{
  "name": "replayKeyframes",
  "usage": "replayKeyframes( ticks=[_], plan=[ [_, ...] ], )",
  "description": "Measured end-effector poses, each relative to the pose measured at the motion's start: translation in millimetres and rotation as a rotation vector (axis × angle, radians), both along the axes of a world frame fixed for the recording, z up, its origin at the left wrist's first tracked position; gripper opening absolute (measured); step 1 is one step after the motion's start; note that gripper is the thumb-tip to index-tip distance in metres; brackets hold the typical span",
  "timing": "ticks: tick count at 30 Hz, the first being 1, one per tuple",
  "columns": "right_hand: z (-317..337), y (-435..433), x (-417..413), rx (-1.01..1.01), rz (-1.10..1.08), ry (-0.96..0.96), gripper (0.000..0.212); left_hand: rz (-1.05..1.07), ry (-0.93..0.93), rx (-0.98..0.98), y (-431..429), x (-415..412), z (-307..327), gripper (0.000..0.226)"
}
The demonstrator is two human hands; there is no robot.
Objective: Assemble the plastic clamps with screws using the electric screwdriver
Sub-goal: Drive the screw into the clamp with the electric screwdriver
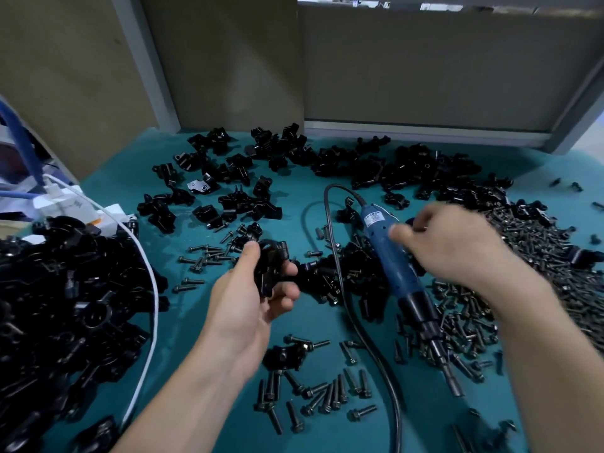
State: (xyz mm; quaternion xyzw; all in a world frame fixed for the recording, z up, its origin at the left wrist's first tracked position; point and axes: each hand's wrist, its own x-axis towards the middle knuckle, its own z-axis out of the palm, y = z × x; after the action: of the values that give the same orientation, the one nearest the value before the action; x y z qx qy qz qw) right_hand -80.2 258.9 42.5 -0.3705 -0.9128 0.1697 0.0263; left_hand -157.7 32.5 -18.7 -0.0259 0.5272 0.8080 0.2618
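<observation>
Far left of the screwdriver (402, 279), a heap (65, 305) of clamps, likely done. My left hand (248, 299) grips one clamp (269, 269). The screwdriver lies idle. Above it my blurred right hand (451, 246) curls; I cannot tell what it holds. Screws (539, 256) right: plenty left.

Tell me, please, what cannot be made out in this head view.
Head view:
1. right hand: motion blur hides whether it holds anything.
2. black clamp in the left hand: fingers cover part of it.
3. black parts heap: cut off by the left edge.
</observation>
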Motion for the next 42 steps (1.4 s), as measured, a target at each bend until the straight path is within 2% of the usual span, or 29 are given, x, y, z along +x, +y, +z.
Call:
replayKeyframes(
  ticks=[2, 5, 7, 9, 11, 15, 18, 21, 26, 31, 33, 35, 38, 42],
  plan=[
    [-16.4, -5.6, -3.9, -0.061, 0.018, -0.217, 0.063, -0.041, 0.019, -0.054, 1.0, -0.5, -3.0, 0.035],
    [-29.3, -4.3, -8.8, -0.079, -0.008, -0.164, 0.068, -0.112, 0.059, -0.112, 3.9, -1.5, -8.3, 0.016],
    [-29.7, 2.5, -10.5, -0.125, -0.021, -0.111, 0.061, -0.153, 0.086, -0.158, 5.0, -2.6, -11.8, 0.010],
    [-30.5, 9.2, -8.7, -0.224, -0.068, -0.010, 0.044, -0.181, 0.116, -0.190, 5.0, -3.1, -14.4, 0.011],
    [-31.1, 13.7, -7.0, -0.416, -0.145, 0.187, 0.034, -0.198, 0.138, -0.207, 4.6, -3.4, -15.8, 0.012],
    [-24.0, 18.0, -9.0, -0.925, -0.260, 0.550, 0.026, -0.203, 0.161, -0.227, 5.9, -2.2, -16.7, 0.014],
    [-14.6, 10.4, -10.5, -1.194, -0.275, 0.782, 0.022, -0.211, 0.186, -0.245, 7.1, -0.8, -16.8, 0.013],
    [-6.2, 3.6, -8.5, -1.279, -0.183, 0.868, 0.023, -0.228, 0.217, -0.268, 6.7, 1.7, -14.3, 0.015],
    [-1.7, -4.6, -9.8, -1.632, -0.120, 0.953, 0.031, -0.202, 0.258, -0.291, 5.9, 2.8, -11.8, 0.013],
    [-4.5, -8.9, -8.4, -1.572, -0.078, 0.913, 0.043, -0.151, 0.305, -0.335, 10.0, 2.9, -15.6, 0.021],
    [-5.6, -10.9, -8.2, -1.515, -0.055, 0.952, 0.042, -0.085, 0.395, -0.454, 11.1, 1.4, -19.2, 0.017],
    [-5.5, -13.8, -10.8, -1.401, -0.084, 1.007, 0.042, -0.057, 0.493, -0.589, 10.0, 1.4, -21.0, 0.032],
    [-4.5, -16.5, -14.6, -1.295, -0.116, 1.049, 0.038, -0.066, 0.552, -0.627, 9.9, 1.4, -23.2, 0.020],
    [-1.9, -19.8, -14.6, -1.327, -0.041, 1.048, 0.037, -0.093, 0.590, -0.604, 10.9, 2.3, -24.0, 0.008]
  ],
)
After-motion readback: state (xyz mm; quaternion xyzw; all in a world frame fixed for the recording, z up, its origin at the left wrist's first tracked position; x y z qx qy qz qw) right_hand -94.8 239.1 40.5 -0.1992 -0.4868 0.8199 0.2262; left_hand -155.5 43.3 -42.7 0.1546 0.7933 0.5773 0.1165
